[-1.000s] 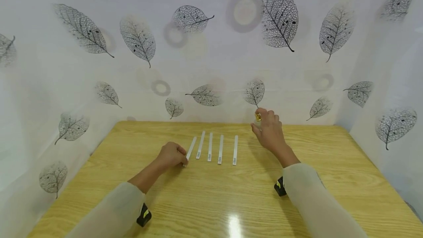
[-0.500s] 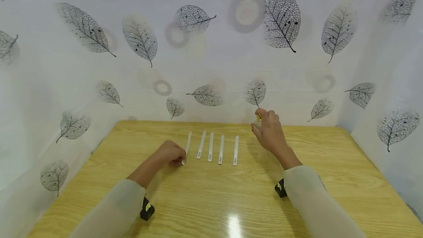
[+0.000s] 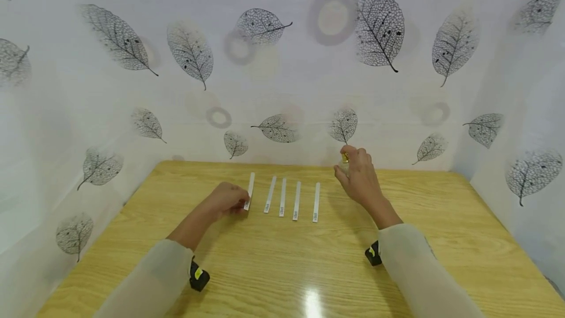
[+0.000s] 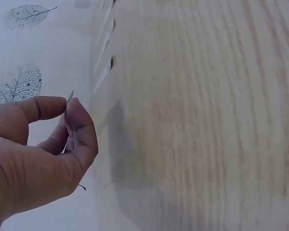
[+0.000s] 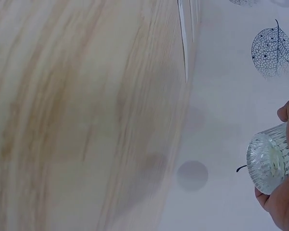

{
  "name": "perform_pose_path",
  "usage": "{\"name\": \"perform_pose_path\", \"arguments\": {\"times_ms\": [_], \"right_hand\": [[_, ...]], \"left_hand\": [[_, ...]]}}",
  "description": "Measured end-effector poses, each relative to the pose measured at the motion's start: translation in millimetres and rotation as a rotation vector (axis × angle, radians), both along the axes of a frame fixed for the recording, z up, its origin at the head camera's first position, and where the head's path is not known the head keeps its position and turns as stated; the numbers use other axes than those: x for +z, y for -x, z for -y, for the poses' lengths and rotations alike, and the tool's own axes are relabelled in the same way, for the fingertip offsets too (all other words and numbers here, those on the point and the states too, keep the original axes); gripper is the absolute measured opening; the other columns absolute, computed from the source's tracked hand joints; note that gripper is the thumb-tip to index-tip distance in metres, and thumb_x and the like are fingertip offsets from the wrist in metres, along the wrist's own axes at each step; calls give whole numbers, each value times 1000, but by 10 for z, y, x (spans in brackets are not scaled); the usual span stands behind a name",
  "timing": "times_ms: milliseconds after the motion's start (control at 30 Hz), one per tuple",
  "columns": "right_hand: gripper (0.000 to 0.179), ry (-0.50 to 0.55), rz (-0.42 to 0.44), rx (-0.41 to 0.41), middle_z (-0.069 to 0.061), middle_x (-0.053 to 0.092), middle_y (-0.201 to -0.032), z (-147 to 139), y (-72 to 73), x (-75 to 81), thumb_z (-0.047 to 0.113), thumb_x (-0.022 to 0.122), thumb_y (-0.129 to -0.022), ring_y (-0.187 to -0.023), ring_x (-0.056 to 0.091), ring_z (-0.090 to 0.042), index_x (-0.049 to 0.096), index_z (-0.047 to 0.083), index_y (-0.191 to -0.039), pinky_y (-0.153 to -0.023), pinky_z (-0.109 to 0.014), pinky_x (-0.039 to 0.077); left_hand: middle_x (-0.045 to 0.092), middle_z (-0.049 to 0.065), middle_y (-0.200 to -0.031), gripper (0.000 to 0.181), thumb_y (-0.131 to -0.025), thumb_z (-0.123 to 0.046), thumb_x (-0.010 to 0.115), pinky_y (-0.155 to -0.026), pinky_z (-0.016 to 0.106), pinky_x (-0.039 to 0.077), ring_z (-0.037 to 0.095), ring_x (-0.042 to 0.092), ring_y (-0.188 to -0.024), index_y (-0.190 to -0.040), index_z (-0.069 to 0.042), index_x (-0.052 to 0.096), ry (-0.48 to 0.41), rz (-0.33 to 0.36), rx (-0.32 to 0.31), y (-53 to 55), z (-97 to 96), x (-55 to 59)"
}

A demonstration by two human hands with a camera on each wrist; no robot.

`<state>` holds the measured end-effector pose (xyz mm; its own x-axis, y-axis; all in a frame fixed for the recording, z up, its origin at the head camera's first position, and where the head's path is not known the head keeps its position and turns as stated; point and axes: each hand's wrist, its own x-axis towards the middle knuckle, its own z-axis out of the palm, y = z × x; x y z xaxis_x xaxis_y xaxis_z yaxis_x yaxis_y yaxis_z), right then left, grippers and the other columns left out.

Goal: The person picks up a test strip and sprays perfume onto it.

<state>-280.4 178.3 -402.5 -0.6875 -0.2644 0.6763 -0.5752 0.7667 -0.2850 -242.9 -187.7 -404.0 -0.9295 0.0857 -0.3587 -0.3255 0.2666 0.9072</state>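
Observation:
My left hand (image 3: pixel 227 200) pinches the near end of a white paper test strip (image 3: pixel 250 185) between thumb and fingertips, at the left end of a row. In the left wrist view the strip's tip (image 4: pixel 71 96) shows edge-on between the fingertips. Several more white strips (image 3: pixel 282 197) with small dark print at their near ends lie on the table to its right. My right hand (image 3: pixel 361 179) grips a small perfume bottle (image 5: pixel 269 161) of clear ribbed glass above the table's back. Its gold top (image 3: pixel 346 157) shows between thumb and forefinger; the palm hides much of the glass.
The wood-grain table (image 3: pixel 282 264) ends at a pale leaf-printed backdrop (image 3: pixel 282 77), which also closes off both sides. Black boxes with yellow marks are on the left wrist (image 3: pixel 199 275) and the right wrist (image 3: pixel 373 253).
My left hand has shifted the leftmost strip left and then farther back, leaving a wider gap to the others. The right hand stays almost in place with the bottle.

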Motion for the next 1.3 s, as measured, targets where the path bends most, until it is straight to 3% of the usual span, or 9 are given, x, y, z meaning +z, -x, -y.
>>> {"name": "perform_pose_path", "arguments": {"times_ms": [367, 700, 1100, 1300], "right_hand": [[49, 30, 19, 5, -17, 46, -95, 59, -33, 45, 12, 72, -94, -81, 40, -34, 38, 10, -128, -71, -41, 32], [49, 7, 16, -10, -17, 48, -96, 134, -70, 106, 13, 72, -96, -82, 44, -34, 38, 10, -131, -69, -42, 35], [47, 25, -6, -22, -18, 49, -96, 204, -99, 136, 14, 73, -95, -81, 44, -35, 40, 11, -129, -66, -41, 34], [48, 36, -15, -27, -17, 49, -95, 238, -105, 132, 11, 73, -93, -79, 43, -34, 41, 11, -128, -65, -41, 34]], "left_hand": [[58, 12, -102, 32, -100, -8, 61, -71, 25, 57, 17, 58, -82, -125, 12, 59, -44, -37, -44, 19, -54, 180], [60, 13, -103, 32, -100, -7, 60, -74, 28, 57, 18, 58, -84, -127, 11, 58, -81, -72, -55, 17, -165, 229], [60, 13, -104, 34, -101, -8, 60, -80, 34, 59, 18, 58, -83, -129, 11, 58, -117, -103, -73, 38, -351, 189], [60, 12, -101, 31, -101, -7, 61, -74, 28, 57, 18, 58, -82, -126, 10, 59, -151, -109, -74, 24, -478, 198]]}}
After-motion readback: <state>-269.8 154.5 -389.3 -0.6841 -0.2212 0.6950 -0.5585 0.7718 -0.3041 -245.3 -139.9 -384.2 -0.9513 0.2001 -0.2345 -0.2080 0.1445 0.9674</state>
